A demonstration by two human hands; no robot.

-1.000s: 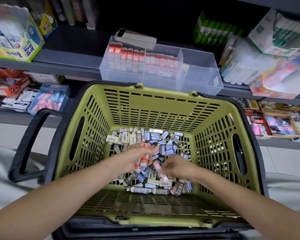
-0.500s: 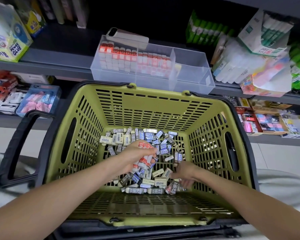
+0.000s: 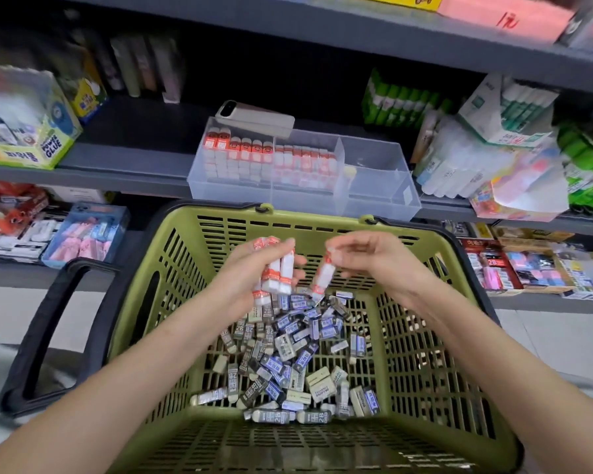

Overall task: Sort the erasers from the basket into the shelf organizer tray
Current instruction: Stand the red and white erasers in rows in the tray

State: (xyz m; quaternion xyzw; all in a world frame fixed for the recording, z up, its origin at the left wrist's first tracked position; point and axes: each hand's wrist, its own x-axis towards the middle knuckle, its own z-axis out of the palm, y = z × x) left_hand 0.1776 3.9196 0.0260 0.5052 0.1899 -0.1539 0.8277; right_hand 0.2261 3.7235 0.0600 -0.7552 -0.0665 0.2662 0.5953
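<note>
Currently, the picking step is being carried out above the green basket (image 3: 425, 336). Several red-banded erasers (image 3: 278, 271) are being gripped in the left hand (image 3: 250, 285), its fingers curled round the bundle. 1 more red-banded eraser (image 3: 320, 280) is being pinched by the right hand (image 3: 374, 258) just beside them. Both hands are being held over the far half of the basket, above the loose pile of blue, black and cream erasers (image 3: 288, 354) lying on its floor.

Judging by this, the single piece is being readied to join the bundle. The next move would call for a lift over the far rim to the clear organizer tray (image 3: 374, 186) at 12 o'clock. There, matching red-banded rows (image 3: 254, 155) are being kept upright in the left compartments, so the handful would need setting down upright beside them.

The tray is being carried by a grey shop shelf (image 3: 117, 159). A phone (image 3: 254, 119) is lying on its back rim, and a glue box (image 3: 28, 131) is being displayed at 10 o'clock. What the basket is resting on cannot be told.
</note>
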